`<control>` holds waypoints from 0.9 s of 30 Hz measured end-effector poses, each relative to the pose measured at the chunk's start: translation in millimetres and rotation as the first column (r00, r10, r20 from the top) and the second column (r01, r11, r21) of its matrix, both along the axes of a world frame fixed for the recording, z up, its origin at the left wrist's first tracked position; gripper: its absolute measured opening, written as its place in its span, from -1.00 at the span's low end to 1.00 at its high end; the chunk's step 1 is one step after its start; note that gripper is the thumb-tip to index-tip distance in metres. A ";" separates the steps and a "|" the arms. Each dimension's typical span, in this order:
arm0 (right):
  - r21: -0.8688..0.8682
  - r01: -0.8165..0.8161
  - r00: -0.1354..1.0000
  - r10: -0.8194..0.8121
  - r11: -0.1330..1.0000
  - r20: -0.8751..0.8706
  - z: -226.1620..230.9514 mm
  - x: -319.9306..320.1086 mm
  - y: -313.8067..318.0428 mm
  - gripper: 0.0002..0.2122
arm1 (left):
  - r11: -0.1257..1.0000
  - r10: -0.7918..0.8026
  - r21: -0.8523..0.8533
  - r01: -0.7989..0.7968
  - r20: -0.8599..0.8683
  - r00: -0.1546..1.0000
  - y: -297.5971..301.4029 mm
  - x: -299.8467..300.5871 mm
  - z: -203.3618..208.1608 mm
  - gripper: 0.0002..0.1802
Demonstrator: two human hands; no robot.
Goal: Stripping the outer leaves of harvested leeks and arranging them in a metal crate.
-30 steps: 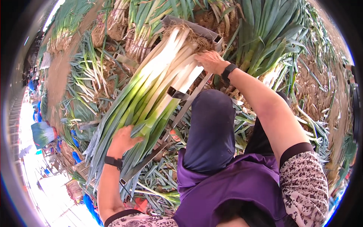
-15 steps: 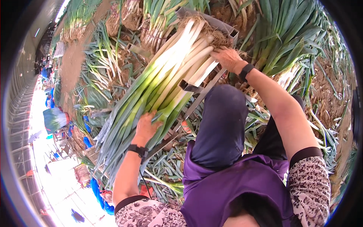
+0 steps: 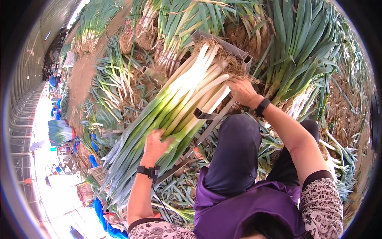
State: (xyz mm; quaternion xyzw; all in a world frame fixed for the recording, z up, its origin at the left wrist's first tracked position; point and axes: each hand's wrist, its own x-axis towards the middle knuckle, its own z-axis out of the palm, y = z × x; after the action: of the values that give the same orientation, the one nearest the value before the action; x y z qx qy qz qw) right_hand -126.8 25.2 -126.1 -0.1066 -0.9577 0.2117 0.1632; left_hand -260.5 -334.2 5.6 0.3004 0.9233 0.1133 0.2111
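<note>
From my end, through the head camera, I have a bundle of leeks [image 3: 181,101] lying slantwise on a metal rack [image 3: 211,126], roots [image 3: 235,65] by the end bar [image 3: 246,59], leaves [image 3: 127,159] trailing to the lower left. The two hands are well apart. The left hand [image 3: 156,146] lies over the greens with its thumb spread away; I see no closed grip there. The right hand [image 3: 242,89] is curled at the pale stalks near the roots, but its fingertips are hidden, so I cannot tell whether it pinches one

I see no tie around the bundle, so my main worry is the stalks on the side nearest the knee [image 3: 236,153]: with only the short post [image 3: 203,114] there, they could roll out if the right hand let up. A hard press from the left hand could crease the leaves. Tangled roots could drag a neighbouring stalk out of line, and a careless sweep of the right hand could scrape its knuckles on the bar's edge
</note>
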 end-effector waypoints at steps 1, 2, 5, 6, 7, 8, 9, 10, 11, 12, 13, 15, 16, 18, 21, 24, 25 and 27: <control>-0.008 -0.025 0.998 0.024 1.000 -0.056 4.1 -3.5 -2.5 -0.74 | 0.999 -0.026 0.036 0.032 -0.174 0.984 3.5 -11.4 -5.8 -0.36; -0.013 -0.049 0.993 0.047 0.999 -0.111 7.8 -7.1 -4.7 -0.75 | 0.998 -0.031 0.043 0.039 -0.173 0.984 11.0 -21.7 -7.3 -0.36; -0.050 -0.031 0.980 0.021 0.998 -0.200 11.7 -20.1 -2.0 -0.76 | 0.959 -0.098 0.172 0.224 -0.539 0.836 55.3 -49.0 -7.7 -0.34; -0.106 -0.034 0.969 0.007 0.994 -0.246 11.8 -28.4 -4.6 -0.76 | 0.965 -0.141 0.107 0.242 -0.564 0.814 57.6 -63.7 -15.8 -0.28; -0.091 -0.043 0.963 0.017 0.995 -0.268 13.5 -35.2 -3.9 -0.77 | 0.964 -0.189 0.042 0.261 -0.582 0.791 61.5 -76.8 -21.6 -0.21; -0.088 -0.042 0.964 0.017 0.995 -0.267 15.0 -39.9 -3.1 -0.77 | 0.964 -0.188 0.046 0.263 -0.582 0.791 62.8 -88.0 -26.7 -0.21; -0.095 -0.040 0.963 0.013 0.995 -0.270 15.7 -40.8 0.2 -0.77 | 0.982 -0.179 -0.018 0.186 -0.378 0.908 69.1 -96.5 -30.0 -0.23; -0.103 -0.041 0.962 0.011 0.994 -0.273 16.2 -41.2 3.2 -0.77 | 0.987 -0.140 -0.102 0.125 -0.157 0.978 73.9 -103.6 -33.0 -0.25; -0.102 -0.036 0.964 0.007 0.994 -0.268 17.2 -43.0 7.8 -0.77 | 0.987 -0.126 -0.118 0.109 -0.155 0.980 75.9 -110.0 -34.8 -0.34; -0.087 -0.014 0.967 -0.009 0.996 -0.255 17.2 -43.0 13.7 -0.78 | 0.986 -0.132 -0.120 0.115 -0.142 0.981 78.2 -112.8 -35.0 -0.34; -0.076 0.005 0.971 -0.023 0.997 -0.239 21.1 -42.4 17.5 -0.78 | 0.981 -0.187 -0.092 0.169 -0.237 0.953 79.2 -112.7 -33.0 -0.40; -0.150 -0.001 0.963 -0.039 0.989 -0.267 31.2 -40.3 25.9 -0.78 | 0.946 -0.304 -0.037 0.323 -0.450 0.839 79.7 -102.0 -20.8 -0.51; -0.173 -0.006 0.956 -0.044 0.985 -0.289 37.2 -36.9 33.0 -0.78 | 0.942 -0.314 -0.029 0.335 -0.440 0.842 83.0 -92.9 -12.9 -0.51; -0.186 0.019 0.944 -0.079 0.982 -0.319 39.0 -25.9 38.5 -0.77 | 0.917 -0.357 -0.061 0.395 -0.568 0.741 78.9 -67.4 -5.7 -0.52; -0.072 0.029 0.943 -0.051 0.997 -0.330 36.5 -12.8 23.6 -0.73 | 0.916 -0.372 -0.061 0.395 -0.494 0.786 54.5 -25.4 -24.7 -0.54; 0.029 -0.109 0.990 0.111 0.994 -0.084 6.4 -14.6 -1.9 -0.74 | 0.938 -0.330 -0.099 0.331 -0.542 0.773 22.8 -8.7 -55.6 -0.60; 0.035 -0.100 0.991 0.103 0.994 -0.080 2.2 -14.0 -6.3 -0.74 | 0.936 -0.333 -0.092 0.340 -0.541 0.772 23.7 -9.0 -59.7 -0.60; 0.090 -0.098 0.989 0.107 0.991 -0.102 -3.7 -16.7 -12.0 -0.74 | 0.946 -0.283 -0.017 0.323 -0.524 0.803 25.2 -12.5 -63.7 -0.66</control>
State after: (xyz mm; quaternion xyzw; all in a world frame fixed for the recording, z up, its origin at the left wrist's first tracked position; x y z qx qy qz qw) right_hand -143.6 13.3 -129.8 -0.0389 -0.9599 0.1845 0.2075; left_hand -273.0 -309.0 -58.1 0.4707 0.8809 0.0266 -0.0418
